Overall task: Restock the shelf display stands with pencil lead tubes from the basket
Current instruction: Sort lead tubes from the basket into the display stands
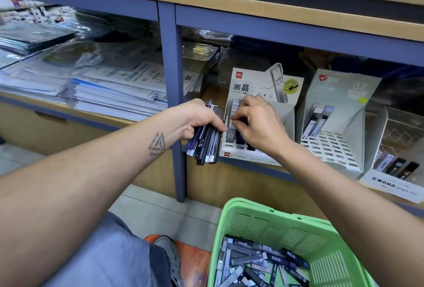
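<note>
Tube point(242, 121) pinched between right fingers point(238, 118).

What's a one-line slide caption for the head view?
Left hand holds a bundle of lead tubes while right hand slots one into the HB 0.5 display stand; green basket below.

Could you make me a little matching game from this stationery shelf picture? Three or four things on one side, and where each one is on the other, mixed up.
Things:
1. bundle of lead tubes
2. green basket
3. 0.7 stand
4. HB 0.5 stand

Places:
A. on the floor, below the shelf, holding loose tubes
B. gripped in the left hand
C. on the shelf, where the right hand is working
D. on the shelf, to the right of the HB 0.5 stand, mostly empty slots

Pairs: 1-B, 2-A, 3-D, 4-C
</note>
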Available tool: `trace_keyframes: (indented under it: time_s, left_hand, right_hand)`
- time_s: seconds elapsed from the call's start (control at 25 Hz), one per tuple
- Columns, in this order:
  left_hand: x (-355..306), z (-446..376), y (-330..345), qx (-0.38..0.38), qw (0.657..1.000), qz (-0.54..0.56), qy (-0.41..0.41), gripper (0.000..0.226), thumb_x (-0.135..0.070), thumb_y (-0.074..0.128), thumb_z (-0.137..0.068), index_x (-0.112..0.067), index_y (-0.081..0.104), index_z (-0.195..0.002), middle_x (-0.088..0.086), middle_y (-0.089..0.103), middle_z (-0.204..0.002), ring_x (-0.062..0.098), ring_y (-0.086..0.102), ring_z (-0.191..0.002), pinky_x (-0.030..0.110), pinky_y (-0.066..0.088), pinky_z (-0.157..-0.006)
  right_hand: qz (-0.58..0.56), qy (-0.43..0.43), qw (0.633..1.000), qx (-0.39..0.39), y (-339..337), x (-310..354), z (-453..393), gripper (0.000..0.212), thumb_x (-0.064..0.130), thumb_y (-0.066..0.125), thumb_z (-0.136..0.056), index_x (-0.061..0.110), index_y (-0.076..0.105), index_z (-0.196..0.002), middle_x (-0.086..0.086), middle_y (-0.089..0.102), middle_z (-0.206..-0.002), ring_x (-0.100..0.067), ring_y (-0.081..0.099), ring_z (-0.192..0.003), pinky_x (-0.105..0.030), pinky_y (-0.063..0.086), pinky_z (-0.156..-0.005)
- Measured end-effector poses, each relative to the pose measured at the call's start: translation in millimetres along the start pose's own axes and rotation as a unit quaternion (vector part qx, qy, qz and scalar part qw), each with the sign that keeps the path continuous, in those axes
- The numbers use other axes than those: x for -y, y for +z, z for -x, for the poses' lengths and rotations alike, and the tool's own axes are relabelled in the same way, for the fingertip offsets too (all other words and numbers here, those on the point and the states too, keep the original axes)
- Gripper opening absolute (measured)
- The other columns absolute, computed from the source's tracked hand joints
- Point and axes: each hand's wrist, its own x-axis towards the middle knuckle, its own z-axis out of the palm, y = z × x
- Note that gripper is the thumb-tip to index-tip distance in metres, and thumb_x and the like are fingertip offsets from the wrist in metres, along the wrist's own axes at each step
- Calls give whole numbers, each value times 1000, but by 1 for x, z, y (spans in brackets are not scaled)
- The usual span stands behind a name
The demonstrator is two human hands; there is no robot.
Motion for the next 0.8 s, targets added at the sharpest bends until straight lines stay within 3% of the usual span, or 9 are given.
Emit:
trace_keyframes:
  time_s: [0.08,0.16,0.2,0.28,0.4,0.6,0.8]
  left_hand:
    - [0,3,0,24,999,15,16,28,14,78,-75,5,64,-99,25,72,-81,40,74,-77,57,61,-75]
    - [0,8,-1,55,997,44,33,25,14,76,-76,4,65,-96,24,73,-79,38,74,-72,49,61,-66]
    - [-1,10,-2,70,995,56,40,24,14,77,-77,3,66,-95,23,73,-80,38,75,-72,46,61,-64]
    - [-2,16,-1,95,992,67,51,25,11,77,-77,1,69,-99,22,75,-87,37,75,-76,43,61,-65]
    - [-4,20,7,83,990,94,61,27,10,75,-79,4,70,-104,25,75,-96,35,76,-80,41,61,-65]
    - [-9,16,23,12,989,137,63,28,11,77,-77,5,70,-103,23,75,-87,34,76,-76,44,62,-65]
    - [-15,15,29,-2,990,119,82,26,12,76,-78,5,70,-102,22,76,-88,34,76,-76,41,62,-60]
  right_hand:
    - [16,-3,1000,22,-5,1,1,17,18,66,-93,15,78,-104,-2,62,-102,-25,53,-103,-44,45,-93]
    - [-76,54,995,27,-12,4,1,19,16,62,-95,17,76,-108,-1,68,-103,-21,60,-100,-38,49,-91]
    - [-181,114,976,23,-18,6,2,17,16,62,-97,17,75,-107,0,72,-99,-17,64,-92,-33,52,-84]
    - [-385,210,898,49,-30,9,5,11,19,64,-97,12,72,-100,-5,76,-86,-15,68,-75,-27,52,-68]
    - [-498,236,825,126,-45,6,16,25,22,73,-92,1,69,-105,-14,76,-89,-21,71,-73,-25,53,-62]
    - [-491,259,801,226,-46,9,37,41,14,83,-81,6,56,-111,-21,76,-89,-29,76,-80,-27,56,-61]
    - [-505,278,793,197,-46,-1,40,33,-3,77,-82,4,63,-111,-15,76,-85,-26,75,-76,-30,59,-66]
